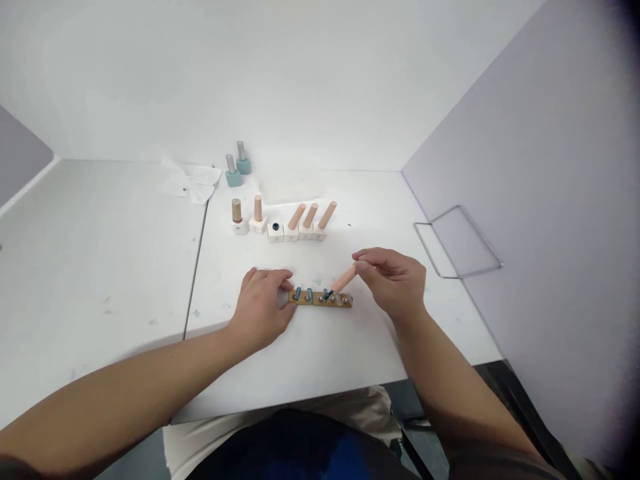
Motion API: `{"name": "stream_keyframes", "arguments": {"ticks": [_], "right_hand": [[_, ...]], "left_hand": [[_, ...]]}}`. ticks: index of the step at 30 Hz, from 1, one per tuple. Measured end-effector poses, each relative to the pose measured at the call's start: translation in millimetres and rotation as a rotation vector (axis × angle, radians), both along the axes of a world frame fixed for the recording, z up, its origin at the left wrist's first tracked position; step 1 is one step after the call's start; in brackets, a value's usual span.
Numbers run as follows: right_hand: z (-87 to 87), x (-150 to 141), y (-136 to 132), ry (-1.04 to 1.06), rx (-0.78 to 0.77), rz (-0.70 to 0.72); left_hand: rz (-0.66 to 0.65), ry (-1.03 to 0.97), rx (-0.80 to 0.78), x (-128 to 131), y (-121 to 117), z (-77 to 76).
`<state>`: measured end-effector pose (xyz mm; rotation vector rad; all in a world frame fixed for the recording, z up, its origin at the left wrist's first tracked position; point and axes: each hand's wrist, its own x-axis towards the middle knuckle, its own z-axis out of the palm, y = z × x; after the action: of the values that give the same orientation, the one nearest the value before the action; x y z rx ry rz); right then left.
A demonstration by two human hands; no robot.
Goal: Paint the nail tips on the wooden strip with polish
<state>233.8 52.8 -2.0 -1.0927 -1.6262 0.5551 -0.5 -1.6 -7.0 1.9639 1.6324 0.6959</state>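
Note:
My left hand (264, 307) pinches the left end of a narrow tan strip (315, 300) that lies on the table. Along the strip sit several small nail tips on metal studs; those toward the left are dark teal, while those at the right look clear. In my right hand (393, 280) is a nail polish brush (345, 278), gripped by its peach cap handle. The dark brush end meets a nail tip (325, 294) near the strip's middle. Behind them stands an uncapped white polish bottle (275, 231) with a dark opening.
Three white bottles with tilted peach caps (311, 220) stand right of the uncapped one. To its left are a peach-capped bottle (258, 217) and a gold-capped bottle (238, 217). Two teal bottles (233, 172), crumpled tissue (200, 183) and a metal wire frame (457, 243) are farther out.

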Motion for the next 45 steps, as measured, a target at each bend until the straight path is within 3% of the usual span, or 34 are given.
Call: {"name": "stream_keyframes", "arguments": {"ticks": [18, 26, 31, 45], "right_hand": [[-5.9, -4.2, 2.4, -0.033, 0.019, -0.096], [1.1, -3.4, -0.5, 0.066, -0.003, 0.041], [2.0, -5.0, -1.5, 0.011, 0.010, 0.104], [-2.4, -3.9, 3.3, -0.051, 0.009, -0.162]], "left_hand": [[0.002, 0.007, 0.010, 0.1, 0.2, -0.2], [0.008, 0.002, -0.023, 0.0, 0.0, 1.0], [0.001, 0.009, -0.025, -0.3, -0.3, 0.6], [0.014, 0.000, -0.011, 0.4, -1.4, 1.8]]}}
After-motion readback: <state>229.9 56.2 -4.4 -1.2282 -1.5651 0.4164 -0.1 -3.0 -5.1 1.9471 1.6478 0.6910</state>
